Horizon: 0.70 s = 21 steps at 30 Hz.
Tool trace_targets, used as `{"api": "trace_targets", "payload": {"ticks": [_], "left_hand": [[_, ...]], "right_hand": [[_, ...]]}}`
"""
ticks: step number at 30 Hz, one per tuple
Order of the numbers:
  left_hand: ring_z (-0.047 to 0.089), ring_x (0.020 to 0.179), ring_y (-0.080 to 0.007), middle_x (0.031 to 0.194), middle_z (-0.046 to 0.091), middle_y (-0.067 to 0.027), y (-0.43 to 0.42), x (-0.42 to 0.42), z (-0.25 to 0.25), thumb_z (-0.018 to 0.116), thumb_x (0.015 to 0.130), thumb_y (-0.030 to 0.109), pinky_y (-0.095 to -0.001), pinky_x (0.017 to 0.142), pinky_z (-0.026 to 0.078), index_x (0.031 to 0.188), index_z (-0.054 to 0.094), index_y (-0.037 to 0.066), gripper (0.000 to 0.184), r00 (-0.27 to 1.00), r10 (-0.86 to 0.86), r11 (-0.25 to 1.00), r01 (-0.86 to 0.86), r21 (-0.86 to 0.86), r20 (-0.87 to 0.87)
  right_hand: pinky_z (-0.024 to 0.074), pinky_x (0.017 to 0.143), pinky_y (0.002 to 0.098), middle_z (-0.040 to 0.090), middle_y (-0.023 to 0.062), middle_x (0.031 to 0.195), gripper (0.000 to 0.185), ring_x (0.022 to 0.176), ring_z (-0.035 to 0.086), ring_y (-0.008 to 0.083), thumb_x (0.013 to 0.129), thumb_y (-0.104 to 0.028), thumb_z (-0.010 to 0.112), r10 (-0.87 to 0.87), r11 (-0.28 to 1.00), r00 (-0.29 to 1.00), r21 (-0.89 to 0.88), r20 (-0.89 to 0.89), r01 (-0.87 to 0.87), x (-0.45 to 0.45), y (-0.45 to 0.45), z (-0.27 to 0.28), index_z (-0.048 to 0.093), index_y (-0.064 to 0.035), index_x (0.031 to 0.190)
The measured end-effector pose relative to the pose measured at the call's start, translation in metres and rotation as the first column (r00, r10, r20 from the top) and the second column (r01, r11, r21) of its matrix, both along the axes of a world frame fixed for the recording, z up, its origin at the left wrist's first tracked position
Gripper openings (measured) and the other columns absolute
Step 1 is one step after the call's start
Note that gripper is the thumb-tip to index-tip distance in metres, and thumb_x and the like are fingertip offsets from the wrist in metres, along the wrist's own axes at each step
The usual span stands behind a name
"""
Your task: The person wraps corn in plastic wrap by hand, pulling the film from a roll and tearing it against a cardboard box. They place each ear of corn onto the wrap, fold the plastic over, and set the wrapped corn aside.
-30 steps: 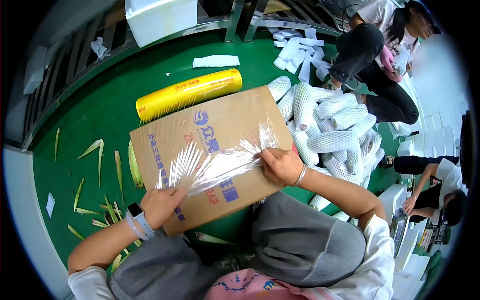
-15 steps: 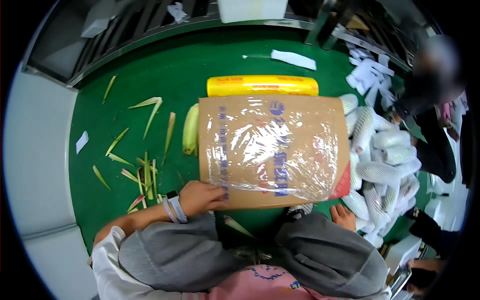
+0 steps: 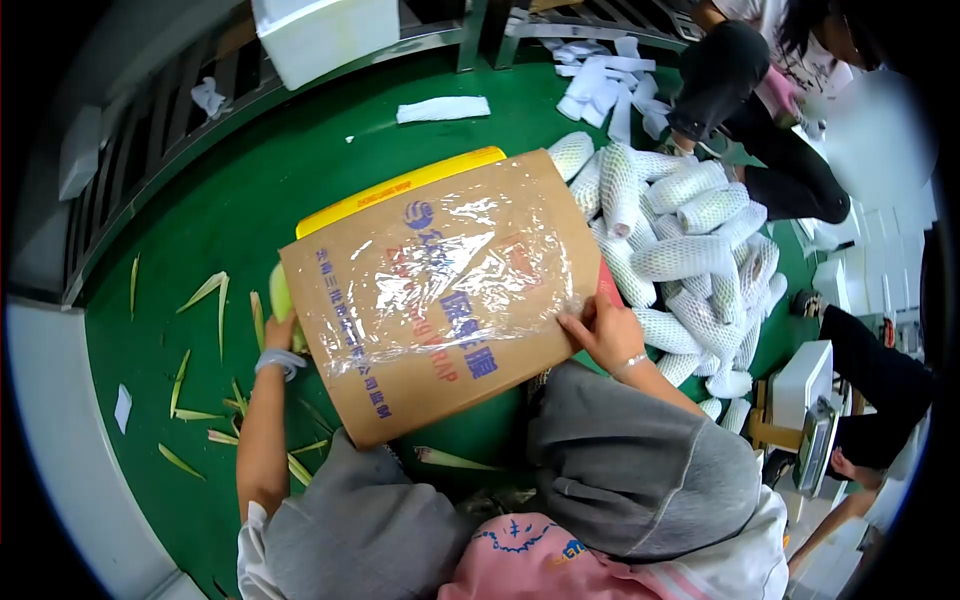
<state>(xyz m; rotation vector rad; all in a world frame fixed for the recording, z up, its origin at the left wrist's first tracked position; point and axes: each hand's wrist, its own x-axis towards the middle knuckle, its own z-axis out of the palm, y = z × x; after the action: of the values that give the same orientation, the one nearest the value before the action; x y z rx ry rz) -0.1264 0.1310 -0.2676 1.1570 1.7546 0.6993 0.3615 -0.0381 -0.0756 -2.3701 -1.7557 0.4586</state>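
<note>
A brown cardboard box with printed lettering and clear film over its top lies tilted in front of my knees. My right hand grips its lower right edge, thumb on top and the other fingers partly out of sight. At the box's left side, my left hand is closed around the lower part of a pale green ear of corn; the box hides part of both. A yellow roll lies along the box's far edge. To the right is a pile of corn ears in white foam nets.
Husk strips are scattered over the green floor at left. White foam sleeves lie at the back. A white foam box stands by the metal rack. Another person crouches at upper right; a scale stands lower right.
The box has turned counterclockwise, its right side raised. My left hand has moved from its front edge to the corn; my right hand has come up onto the box. The view has shifted right.
</note>
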Motion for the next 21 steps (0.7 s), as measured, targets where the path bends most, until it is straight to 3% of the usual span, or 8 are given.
{"api": "trace_targets", "payload": {"ticks": [1,3,7,9,10,15,17,21], "left_hand": [[0.060,0.084,-0.0256,0.098,0.060,-0.0161,-0.010,0.021,0.060,0.068,0.077,0.027,-0.0348,0.073,0.050,0.114,0.045,-0.003,0.053,0.931,0.177,0.983,-0.156,-0.092,0.320],[0.058,0.086,-0.0204,0.105,0.056,-0.0103,-0.006,0.002,0.064,0.062,0.083,0.021,-0.0311,0.071,0.049,0.123,0.041,0.001,0.049,0.929,0.121,0.973,-0.181,0.143,0.349],[0.049,0.107,-0.0276,0.118,0.048,-0.0154,-0.015,0.060,0.204,0.066,0.074,0.007,-0.0346,0.091,0.040,0.124,0.040,-0.002,0.057,0.941,-0.214,0.736,0.332,0.590,-0.263],[0.043,0.111,-0.0343,0.118,0.045,-0.0193,-0.022,0.112,0.238,0.074,0.062,0.009,-0.0393,0.096,0.035,0.124,0.042,0.000,0.070,0.780,-0.401,0.555,0.624,0.550,-0.481],[0.045,0.107,-0.0351,0.115,0.046,-0.0190,-0.024,0.137,0.243,0.077,0.060,0.012,-0.0396,0.094,0.037,0.124,0.042,0.001,0.074,0.659,-0.491,0.433,0.752,0.497,-0.570],[0.045,0.106,-0.0367,0.110,0.046,-0.0184,-0.043,0.194,0.204,0.074,0.067,0.020,-0.0422,0.089,0.039,0.128,0.040,0.007,0.071,0.478,-0.653,0.336,0.878,0.341,-0.588],[0.044,0.106,-0.0376,0.111,0.045,-0.0192,-0.051,0.200,0.209,0.074,0.067,0.020,-0.0419,0.090,0.038,0.129,0.038,0.005,0.073,0.421,-0.720,0.347,0.907,0.239,-0.552],[0.044,0.107,-0.0373,0.113,0.043,-0.0200,-0.063,0.207,0.212,0.073,0.069,0.020,-0.0409,0.091,0.038,0.130,0.035,0.004,0.074,0.375,-0.808,0.366,0.924,0.111,-0.455]], "right_hand": [[0.0480,0.055,0.0426,0.062,0.0152,0.065,0.047,0.058,0.061,0.0338,0.080,-0.047,0.061,-0.004,1.000,0.999,0.006,-0.033,0.005,0.001,0.003,-0.001,0.054,-0.0007,0.079],[0.0479,0.055,0.0430,0.062,0.0155,0.065,0.046,0.058,0.061,0.0339,0.080,-0.046,0.061,-0.011,1.000,0.997,0.011,-0.070,0.012,0.004,0.009,-0.005,0.055,-0.0011,0.076],[0.0486,0.052,0.0389,0.062,0.0132,0.064,0.037,0.055,0.061,0.0282,0.085,-0.037,0.058,0.128,0.984,0.992,0.127,-0.002,-0.127,0.008,0.014,-0.015,0.056,-0.0030,0.072],[0.0485,0.051,0.0300,0.061,0.0065,0.062,0.030,0.054,0.060,0.0164,0.089,-0.027,0.056,-0.166,0.985,0.588,-0.161,-0.792,0.060,0.012,0.013,-0.008,0.054,-0.0033,0.070],[0.0474,0.052,0.0233,0.059,0.0026,0.063,0.025,0.057,0.057,0.0088,0.091,-0.019,0.054,-0.172,0.985,0.460,-0.162,-0.871,0.062,0.016,0.008,-0.004,0.055,-0.0023,0.072],[0.0437,0.067,0.0240,0.056,0.0071,0.087,0.019,0.074,0.054,0.0122,0.089,-0.010,0.053,0.055,0.987,0.436,0.116,-0.898,0.115,0.051,-0.019,-0.007,0.060,0.0028,0.078],[0.0420,0.073,0.0255,0.052,0.0063,0.095,0.016,0.083,0.052,0.0137,0.087,-0.008,0.054,0.068,0.974,0.230,0.115,-0.971,0.197,0.067,-0.010,0.009,0.060,0.0044,0.078],[0.0383,0.085,0.0284,0.050,0.0076,0.102,0.022,0.095,0.048,0.0173,0.087,-0.014,0.052,0.444,0.894,0.377,0.429,-0.813,-0.128,-0.026,0.044,0.057,0.060,0.0047,0.080]]}}
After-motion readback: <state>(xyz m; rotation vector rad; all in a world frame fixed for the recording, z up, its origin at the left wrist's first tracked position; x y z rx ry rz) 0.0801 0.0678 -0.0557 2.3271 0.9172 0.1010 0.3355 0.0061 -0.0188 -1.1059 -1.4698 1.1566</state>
